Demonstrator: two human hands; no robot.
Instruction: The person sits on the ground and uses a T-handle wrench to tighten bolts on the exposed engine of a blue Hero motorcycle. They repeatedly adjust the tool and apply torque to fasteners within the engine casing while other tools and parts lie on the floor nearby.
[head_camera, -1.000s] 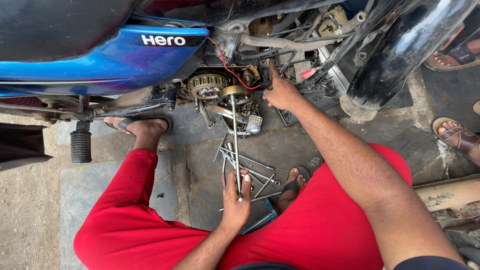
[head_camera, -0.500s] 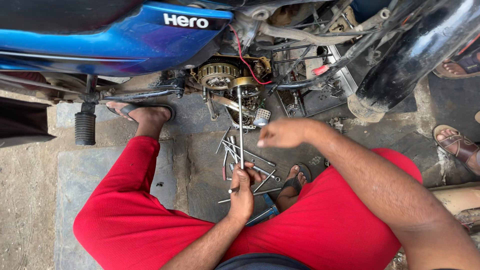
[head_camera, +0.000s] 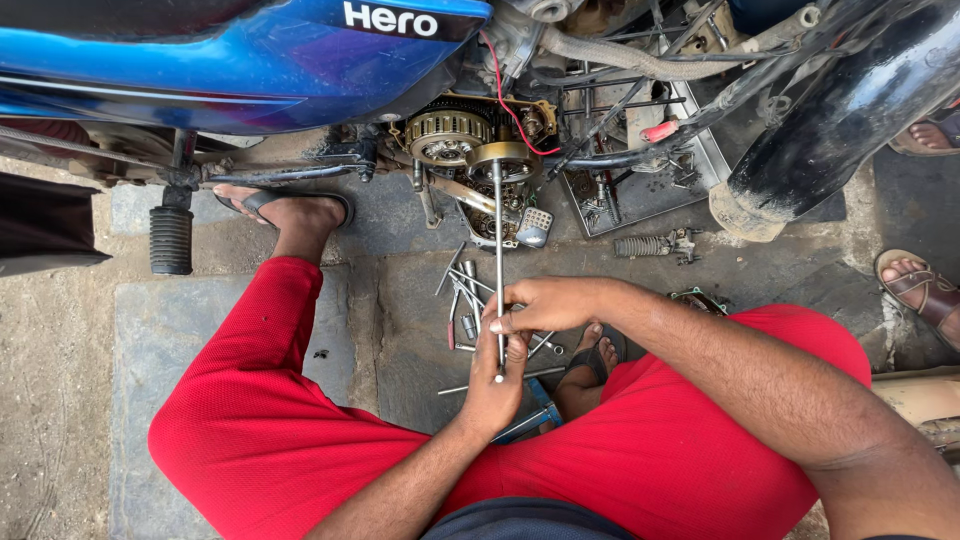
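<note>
- Long steel rod tool (head_camera: 498, 250) is seated on the round hub (head_camera: 502, 158) of the exposed engine, beside the clutch gear (head_camera: 447, 130).
- Rod's near end is gripped by left hand (head_camera: 497, 385), fingers clenched.
- Shaft is pinched by right hand (head_camera: 545, 305).
- Judged: fastener being turned; steady, square alignment is needed next.
</note>
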